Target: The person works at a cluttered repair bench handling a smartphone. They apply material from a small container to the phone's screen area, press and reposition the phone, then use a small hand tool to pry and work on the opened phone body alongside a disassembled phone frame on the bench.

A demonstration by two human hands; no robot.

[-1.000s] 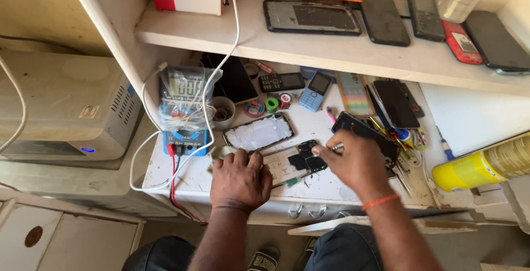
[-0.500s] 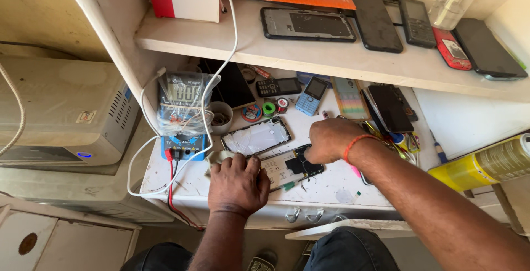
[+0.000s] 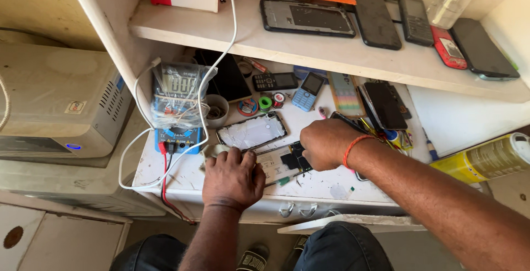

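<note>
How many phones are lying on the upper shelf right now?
5: an open backless smartphone at the left, a dark smartphone beside it, a black keypad phone, a red keypad phone, and a black smartphone at the right. More may lie past the frame's top.

Opened phone (image 3: pixel 284 160) on bench (image 3: pixel 331 185) between hands; multimeter (image 3: pixel 178 105) left; shelf (image 3: pixel 309 47) above.

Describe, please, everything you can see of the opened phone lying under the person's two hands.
The opened phone lies flat near the front edge of the white worktop, back cover off, showing a pale battery and dark circuit parts at its right end. The left hand presses on its left end, while the right hand covers its right end. A green-handled screwdriver lies along its front edge. A separate phone frame lies just behind it.
</note>
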